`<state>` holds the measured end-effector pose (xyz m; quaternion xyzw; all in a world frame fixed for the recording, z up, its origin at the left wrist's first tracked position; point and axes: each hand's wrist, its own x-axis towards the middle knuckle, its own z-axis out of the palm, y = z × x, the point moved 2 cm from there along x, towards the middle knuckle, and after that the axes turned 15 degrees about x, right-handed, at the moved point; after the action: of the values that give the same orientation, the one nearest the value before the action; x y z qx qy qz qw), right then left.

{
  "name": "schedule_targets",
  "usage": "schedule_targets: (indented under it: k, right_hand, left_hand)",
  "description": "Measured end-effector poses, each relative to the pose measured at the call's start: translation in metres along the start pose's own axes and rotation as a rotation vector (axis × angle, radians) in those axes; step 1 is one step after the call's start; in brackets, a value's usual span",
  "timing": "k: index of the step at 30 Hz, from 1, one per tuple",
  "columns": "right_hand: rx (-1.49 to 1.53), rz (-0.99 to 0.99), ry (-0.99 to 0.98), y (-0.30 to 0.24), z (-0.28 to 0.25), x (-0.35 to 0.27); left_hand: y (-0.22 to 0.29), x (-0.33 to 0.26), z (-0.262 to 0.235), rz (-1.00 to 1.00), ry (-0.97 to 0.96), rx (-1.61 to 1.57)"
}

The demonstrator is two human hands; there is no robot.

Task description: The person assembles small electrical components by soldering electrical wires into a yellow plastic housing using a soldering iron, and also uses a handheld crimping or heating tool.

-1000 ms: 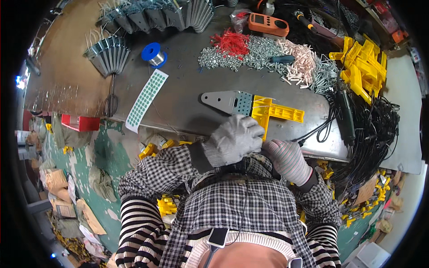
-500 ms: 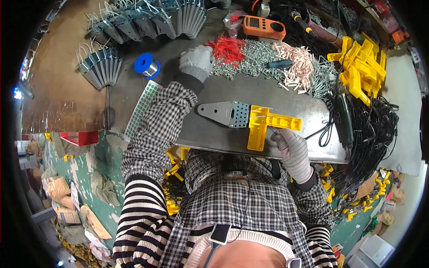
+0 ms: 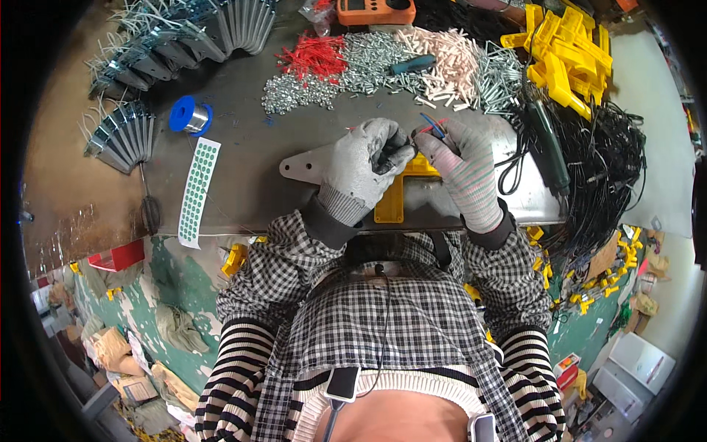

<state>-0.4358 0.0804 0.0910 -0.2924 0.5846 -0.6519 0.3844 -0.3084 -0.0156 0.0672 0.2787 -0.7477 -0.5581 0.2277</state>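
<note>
My left hand (image 3: 364, 166), in a grey glove, is closed with thumb and fingertips pressed together; what it pinches is too small and hidden to tell. Close by on its right, my right hand (image 3: 468, 173) in a striped glove is closed on thin wires (image 3: 432, 125), one blue and one reddish. Both hands hover over a yellow plastic bracket (image 3: 389, 200), which lies against a flat grey metal plate (image 3: 302, 166). My left hand covers much of that plate. Whether the wires touch what my left hand pinches, I cannot tell.
Heaps of red pieces (image 3: 313, 57), screws (image 3: 375, 62), and pale pink sleeves (image 3: 445, 66) lie beyond my hands. A solder spool (image 3: 191, 116) and green-dotted sticker strip (image 3: 199, 193) are at left. Yellow brackets (image 3: 563, 55), a dark-handled tool (image 3: 549, 147) and black cables (image 3: 607, 177) sit right.
My left hand has come back from beside the red pieces to meet my right hand. My right hand has risen over the bracket with the wires. The whole view has shifted.
</note>
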Motion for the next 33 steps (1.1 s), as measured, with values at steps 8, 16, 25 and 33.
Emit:
schedule_targets:
  k: [8, 16, 25, 33]
  right_hand:
    - [-0.078, -0.080, 0.080, -0.002, 0.000, -0.008]
    - [-0.267, -0.149, 0.009, -0.018, -0.009, -0.006]
    - [-0.845, -0.369, -0.156, -0.027, -0.005, 0.014]
    - [-0.704, -0.152, -0.356, 0.004, -0.006, 0.027]
  left_hand:
    - [-0.002, -0.004, 0.010, -0.033, -0.066, -0.358]
    - [0.017, 0.002, -0.016, -0.241, -0.275, -0.292]
    - [-0.065, 0.028, -0.056, -0.019, 0.086, 0.281]
    - [-0.061, 0.005, -0.038, 0.088, 0.227, 0.578]
